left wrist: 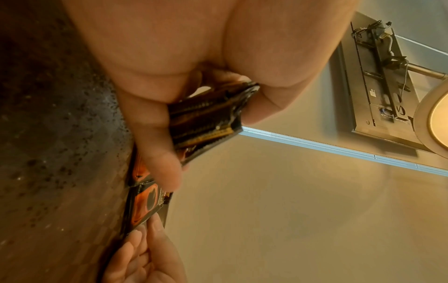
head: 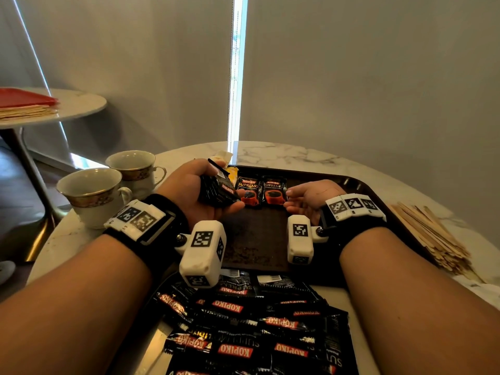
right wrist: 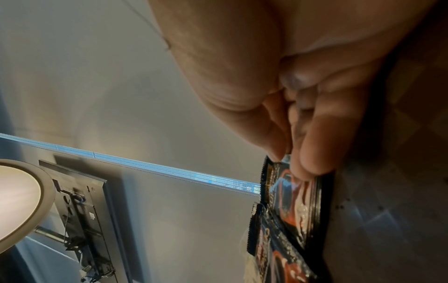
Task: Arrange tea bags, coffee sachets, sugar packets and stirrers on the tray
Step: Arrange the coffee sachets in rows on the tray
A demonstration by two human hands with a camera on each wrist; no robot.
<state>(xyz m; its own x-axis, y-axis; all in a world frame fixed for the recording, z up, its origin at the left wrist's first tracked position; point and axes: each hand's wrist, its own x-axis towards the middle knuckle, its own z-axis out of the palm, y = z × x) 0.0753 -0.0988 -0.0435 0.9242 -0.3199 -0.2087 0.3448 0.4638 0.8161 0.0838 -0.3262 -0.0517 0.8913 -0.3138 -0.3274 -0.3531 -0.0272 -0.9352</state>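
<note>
Left hand [head: 194,193]: palm up at the far left corner of the tray [head: 257,239], fingers clasped round a stack [head: 217,190] of coffee sachets.
Right hand [head: 313,197]: thumb and fingertips nip the right edge of the right sachet [head: 274,192], which lies flat on the tray.
Row: the left sachet [head: 249,192] and the right sachet lie side by side along the tray's far edge. Both are print up, with the long axis running away from the person.
Free slot: bare tray just right of the right sachet, under the right hand.
Key relation: the stack is left of the row and the slot is right of it. The right hand is nearer the slot.
Likely next move: the right hand lets go, reaches across both laid sachets to the stack, and brings one back in the same orientation.
Supply: a loose pile [head: 257,328] of sachets on the surface [head: 284,155] at the tray's near edge.
Stirrers [head: 433,239]: on the surface right of the tray, not yet on it.
</note>
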